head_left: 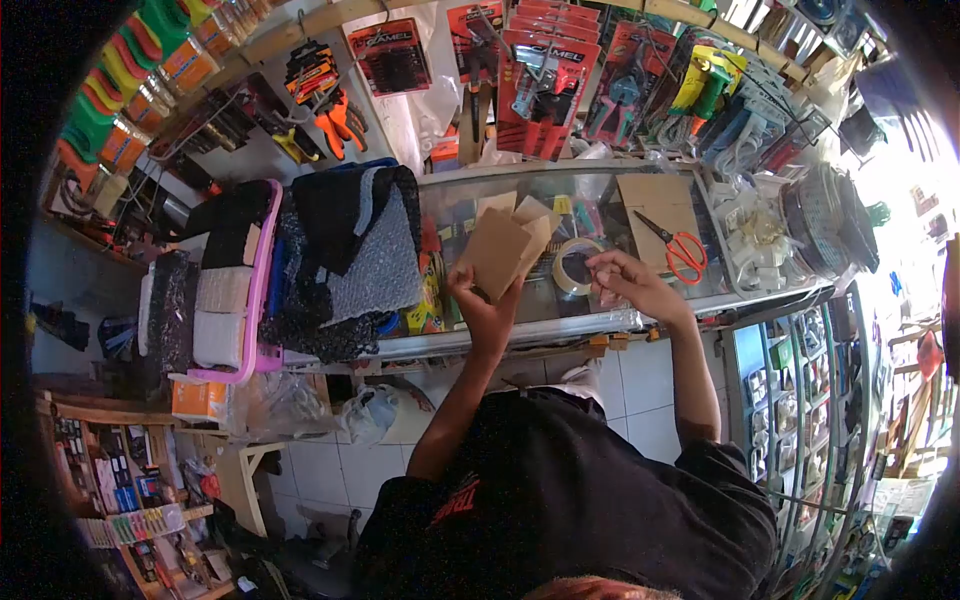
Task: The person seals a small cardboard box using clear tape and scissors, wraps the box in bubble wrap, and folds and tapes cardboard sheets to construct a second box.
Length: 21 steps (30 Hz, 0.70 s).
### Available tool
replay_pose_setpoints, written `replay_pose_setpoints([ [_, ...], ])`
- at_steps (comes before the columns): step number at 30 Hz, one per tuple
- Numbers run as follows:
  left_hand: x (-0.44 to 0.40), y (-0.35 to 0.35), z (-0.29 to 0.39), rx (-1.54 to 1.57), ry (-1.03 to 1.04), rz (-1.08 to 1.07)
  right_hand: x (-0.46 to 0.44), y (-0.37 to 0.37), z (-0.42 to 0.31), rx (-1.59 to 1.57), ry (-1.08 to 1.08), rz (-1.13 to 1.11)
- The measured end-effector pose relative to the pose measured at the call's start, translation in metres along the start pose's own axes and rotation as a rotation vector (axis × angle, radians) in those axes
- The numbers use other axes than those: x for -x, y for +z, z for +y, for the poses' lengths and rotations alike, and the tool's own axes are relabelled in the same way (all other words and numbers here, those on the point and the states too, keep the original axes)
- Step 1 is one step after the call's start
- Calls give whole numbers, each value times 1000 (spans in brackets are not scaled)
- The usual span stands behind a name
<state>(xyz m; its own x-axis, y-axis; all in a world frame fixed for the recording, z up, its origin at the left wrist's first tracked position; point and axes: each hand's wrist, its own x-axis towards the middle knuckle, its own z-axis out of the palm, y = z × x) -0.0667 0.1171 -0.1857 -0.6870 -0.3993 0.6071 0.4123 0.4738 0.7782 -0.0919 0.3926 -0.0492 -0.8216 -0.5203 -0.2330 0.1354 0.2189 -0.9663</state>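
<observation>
My left hand [484, 310] is closed around the lower part of a small brown cardboard box [497, 252], holding it up above the glass counter. The box's flaps stand open at the top. My right hand [628, 284] is over the counter with its fingers curled and drawn together; whatever they may hold is too small to make out. Just left of those fingers lies a roll of tape [562, 270]. Scissors with orange handles [687, 262] rest to the right, their blades on a flat piece of cardboard [660, 200].
Black bubble wrap [375, 270] is piled on the counter's left, beside a pink basket [270, 290] of packages. Packaged tools [545, 90] hang along the back. Clear plastic bags [755, 235] sit at the right end. A shelf rack [800, 390] stands at the lower right.
</observation>
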Motion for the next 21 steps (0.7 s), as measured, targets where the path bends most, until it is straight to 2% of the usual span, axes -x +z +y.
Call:
replay_pose_setpoints([
  [3,4,-10,5,-192,-70,-107,-6,3,-5,49,30,-11],
  [6,10,-9,0,-433,3,-175,-8,6,-8,81,30,-33],
  [9,14,-8,15,-427,-123,-250,-9,10,-6,83,11,-52],
  [12,23,-8,21,-387,-109,-190,-9,16,3,87,-58,-65],
  [15,34,-23,46,-280,50,-136,-8,22,13,108,-57,-97],
  [18,23,-58,103,198,-93,-382,-9,28,27,149,-61,-154],
  [21,-22,-113,130,326,-29,-727,-5,40,29,131,-20,-180],
])
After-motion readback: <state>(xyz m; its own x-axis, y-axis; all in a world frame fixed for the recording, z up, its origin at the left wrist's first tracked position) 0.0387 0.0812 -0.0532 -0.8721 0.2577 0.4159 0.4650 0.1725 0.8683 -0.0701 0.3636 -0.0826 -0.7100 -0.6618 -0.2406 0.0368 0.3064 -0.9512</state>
